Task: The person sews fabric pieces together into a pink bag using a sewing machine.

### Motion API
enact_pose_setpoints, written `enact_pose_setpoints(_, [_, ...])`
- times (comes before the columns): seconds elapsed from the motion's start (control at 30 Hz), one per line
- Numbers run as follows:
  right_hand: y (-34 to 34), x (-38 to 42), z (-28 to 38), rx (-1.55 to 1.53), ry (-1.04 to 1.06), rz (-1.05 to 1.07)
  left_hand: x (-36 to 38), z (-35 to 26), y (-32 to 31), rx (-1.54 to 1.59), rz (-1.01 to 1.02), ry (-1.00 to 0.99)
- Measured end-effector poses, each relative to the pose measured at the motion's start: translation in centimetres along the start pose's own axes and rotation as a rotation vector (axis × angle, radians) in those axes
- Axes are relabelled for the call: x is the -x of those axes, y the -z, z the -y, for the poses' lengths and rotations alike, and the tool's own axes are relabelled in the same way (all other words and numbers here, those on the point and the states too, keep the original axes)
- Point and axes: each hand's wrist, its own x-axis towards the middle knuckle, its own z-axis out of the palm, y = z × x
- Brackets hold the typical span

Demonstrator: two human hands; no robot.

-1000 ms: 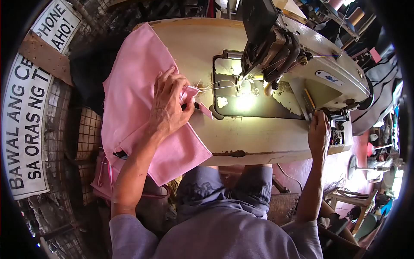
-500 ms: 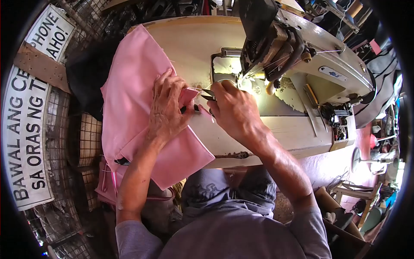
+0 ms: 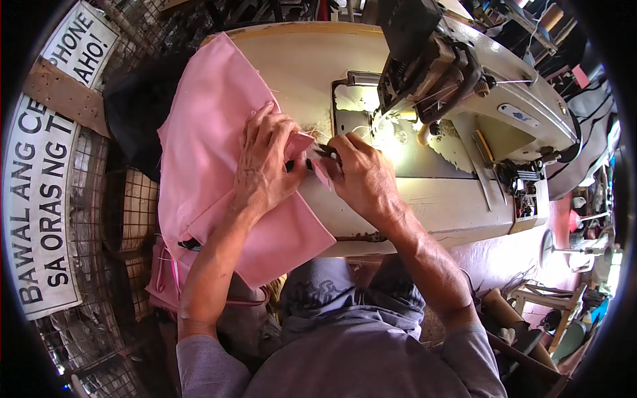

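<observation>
Pink fabric (image 3: 206, 126) lies over the left part of the sewing table (image 3: 305, 56) and hangs past its front edge. My left hand (image 3: 264, 159) is closed on a folded edge of it. Small dark snips (image 3: 325, 151) are in my right hand (image 3: 361, 169), their tips at the pinched fabric edge. A narrow pink strip (image 3: 320, 174) hangs between the two hands. My right fingers partly hide the snips.
The sewing machine (image 3: 524, 113) stands to the right, its lamp lighting the needle area. A wire grid with white signs (image 3: 40, 212) is at the left. A black cloth (image 3: 136, 113) lies behind the pink fabric.
The snips have moved in against the fabric edge, and their blades show less. My left hand has shifted slightly right with the fabric, and the view has shifted a little.
</observation>
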Motion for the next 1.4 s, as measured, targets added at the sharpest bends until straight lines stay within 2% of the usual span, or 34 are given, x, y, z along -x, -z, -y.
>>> enact_pose_setpoints(0.23, [-0.7,-1.0,0.4,0.034,-0.008,-0.037,0.0,0.5,-0.2,-0.006,-0.012,-0.037])
enact_pose_setpoints(0.43, [-0.4,-2.1,0.8,0.137,0.071,0.038,0.1,0.5,-0.2,0.023,-0.04,-0.049])
enact_pose_setpoints(0.53, [0.1,-0.9,0.9,0.173,0.093,0.011,0.2,0.3,0.1,0.016,-0.022,-0.03])
enact_pose_setpoints(0.63, [0.9,1.5,-0.1,0.21,-0.076,-0.059,0.3,0.2,0.2,0.008,-0.002,-0.024])
enact_pose_setpoints(0.73, [2.0,5.0,-2.1,0.174,-0.113,-0.15,1.1,0.0,0.2,0.08,0.019,-0.039])
enact_pose_setpoints(0.83, [2.8,7.3,-2.7,0.13,-0.134,-0.218,1.3,-1.1,1.1,0.024,0.127,-0.032])
enact_pose_setpoints(1.0, [2.9,7.9,-2.7,0.14,-0.111,-0.225,-1.6,-1.9,3.1,0.035,0.4,-0.181])
enact_pose_setpoints(1.1, [2.8,7.8,-2.7,0.128,-0.069,-0.252,-4.3,-2.9,4.1,0.082,0.716,0.043])
enact_pose_setpoints(1.13, [2.7,7.8,-2.8,0.118,-0.052,-0.267,-4.7,-2.7,3.7,0.071,0.709,-0.017])
enact_pose_setpoints(1.23, [3.3,7.7,-2.5,0.076,-0.067,-0.188,-6.7,-3.3,3.7,0.225,0.877,0.127])
enact_pose_setpoints(1.33, [3.5,7.1,-1.5,-0.188,-0.112,-0.069,-7.5,-2.2,2.5,0.376,0.818,0.16])
enact_pose_setpoints(1.4, [3.8,6.3,-0.4,-0.271,-0.178,0.054,-8.1,-2.1,2.6,0.409,0.854,0.165])
